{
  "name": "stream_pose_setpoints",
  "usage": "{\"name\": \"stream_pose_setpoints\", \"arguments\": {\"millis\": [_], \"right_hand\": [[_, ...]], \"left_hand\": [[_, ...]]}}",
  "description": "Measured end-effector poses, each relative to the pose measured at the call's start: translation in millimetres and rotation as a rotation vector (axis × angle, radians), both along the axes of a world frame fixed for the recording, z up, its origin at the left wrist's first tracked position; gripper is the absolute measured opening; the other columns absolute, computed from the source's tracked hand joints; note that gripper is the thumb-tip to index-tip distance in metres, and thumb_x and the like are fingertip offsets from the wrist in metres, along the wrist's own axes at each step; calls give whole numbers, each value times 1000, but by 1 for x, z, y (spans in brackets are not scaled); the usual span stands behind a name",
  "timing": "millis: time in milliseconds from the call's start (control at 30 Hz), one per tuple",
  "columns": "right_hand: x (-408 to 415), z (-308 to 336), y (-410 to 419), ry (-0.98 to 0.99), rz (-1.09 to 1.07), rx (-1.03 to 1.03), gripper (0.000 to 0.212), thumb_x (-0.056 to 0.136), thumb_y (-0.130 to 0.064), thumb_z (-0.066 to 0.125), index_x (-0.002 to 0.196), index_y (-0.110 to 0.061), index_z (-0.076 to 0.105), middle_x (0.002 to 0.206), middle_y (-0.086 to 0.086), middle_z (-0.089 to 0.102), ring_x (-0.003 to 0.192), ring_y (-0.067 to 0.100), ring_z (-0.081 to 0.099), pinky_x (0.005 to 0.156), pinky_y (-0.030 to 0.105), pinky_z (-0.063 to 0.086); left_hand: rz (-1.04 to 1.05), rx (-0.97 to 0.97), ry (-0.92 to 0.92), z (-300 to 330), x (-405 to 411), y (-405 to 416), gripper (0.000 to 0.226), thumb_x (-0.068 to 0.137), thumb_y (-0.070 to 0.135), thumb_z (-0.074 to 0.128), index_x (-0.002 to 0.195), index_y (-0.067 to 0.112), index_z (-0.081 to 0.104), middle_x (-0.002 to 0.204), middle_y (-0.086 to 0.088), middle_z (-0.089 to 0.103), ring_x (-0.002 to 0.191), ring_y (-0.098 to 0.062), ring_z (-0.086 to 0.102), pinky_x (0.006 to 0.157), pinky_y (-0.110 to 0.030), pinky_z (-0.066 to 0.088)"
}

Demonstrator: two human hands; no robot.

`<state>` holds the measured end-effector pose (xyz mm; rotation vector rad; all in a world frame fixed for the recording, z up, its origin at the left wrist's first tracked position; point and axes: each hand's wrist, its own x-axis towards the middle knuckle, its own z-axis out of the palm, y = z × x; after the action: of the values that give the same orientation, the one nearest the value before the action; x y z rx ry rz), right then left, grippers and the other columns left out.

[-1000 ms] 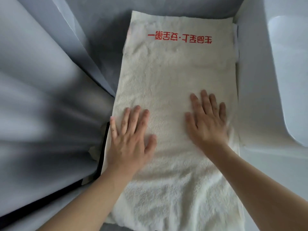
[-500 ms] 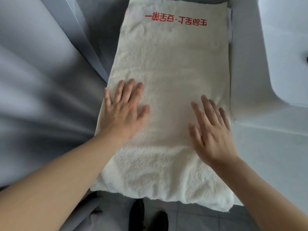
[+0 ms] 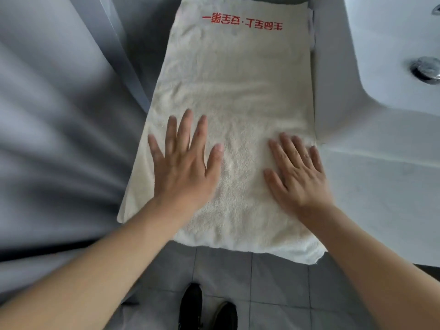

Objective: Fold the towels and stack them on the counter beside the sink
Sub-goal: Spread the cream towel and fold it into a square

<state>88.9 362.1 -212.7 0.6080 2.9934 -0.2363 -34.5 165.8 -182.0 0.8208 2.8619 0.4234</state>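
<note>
A cream towel point(image 3: 235, 91) with red printed characters near its far end lies flat along the counter point(image 3: 371, 186), left of the sink point(image 3: 392, 55). Its near edge hangs a little over the counter's front. My left hand point(image 3: 183, 165) presses flat on the towel's left half, fingers spread. My right hand point(image 3: 297, 172) lies flat on the right half, close to the towel's right edge. Neither hand holds anything.
A white sink basin with a metal drain point(image 3: 425, 70) sits at the right. A grey wall panel point(image 3: 59, 115) rises along the left side. Below the counter edge are grey floor tiles point(image 3: 273, 294) and dark shoes point(image 3: 207, 308).
Both flat hands have slid along the towel toward its near end while my head pulled back, bringing the towel's front edge, the floor and the shoes into view.
</note>
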Motion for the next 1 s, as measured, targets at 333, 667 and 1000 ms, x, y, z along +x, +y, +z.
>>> {"name": "stream_pose_setpoints", "arguments": {"millis": [333,667,1000], "right_hand": [[21,0,4,46,-8,-17,66,94,-55,7,156,-32,9,163,-10,-3,150,8,-10,122,36,-7],[96,2,-104,729,-670,-353,35,83,-22,50,118,-16,51,119,6,40,112,26,41,103,47,32],[74,23,-124,905,-1492,-1003,41,86,-19,57,118,-32,33,127,3,33,95,16,54,68,25,37]], "left_hand": [[133,-33,-22,-25,15,-60,66,100,53,15,159,24,3,167,-1,0,153,-25,-1,122,-55,8],[954,858,-533,-40,65,-103,61,99,52,43,149,24,24,138,-1,45,119,-28,55,87,-45,55],[1320,1079,-613,-36,76,-77,39,84,63,56,92,25,59,98,5,67,92,-19,66,89,-46,57]]}}
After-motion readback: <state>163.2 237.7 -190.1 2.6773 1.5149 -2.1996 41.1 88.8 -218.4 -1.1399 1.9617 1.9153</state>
